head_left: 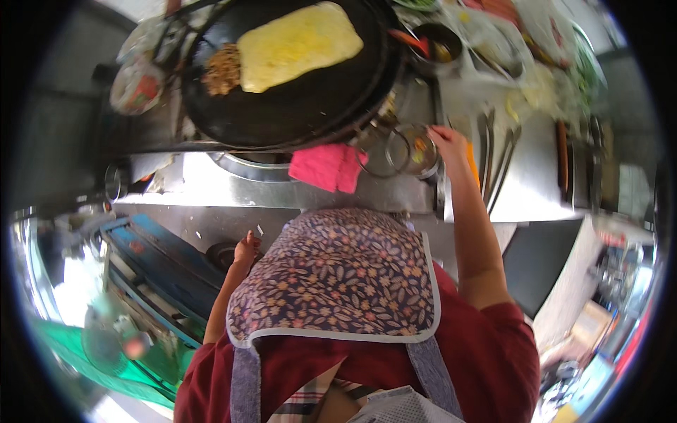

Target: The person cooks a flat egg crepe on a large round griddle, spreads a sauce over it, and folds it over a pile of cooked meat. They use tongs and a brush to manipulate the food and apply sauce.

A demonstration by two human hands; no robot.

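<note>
My right hand reaches to the rim of a round vessel with small orange and green bits inside. Its fingertips are drawn together at the rim, and whether they grip anything is not clear. Thin metal rings stand at the vessel's left side. My left hand hangs low beside the apron, with fingers partly curled and nothing visible in it. Ahead, a black round griddle bears a yellow, egg-like rectangular sheet. A brown chopped filling lies against the sheet's left end.
A pink cloth hangs at the counter's front edge. Right of the griddle stands a dark pot with a red-handled utensil. Long metal tongs lie on the steel counter. A blue bench stands at lower left.
</note>
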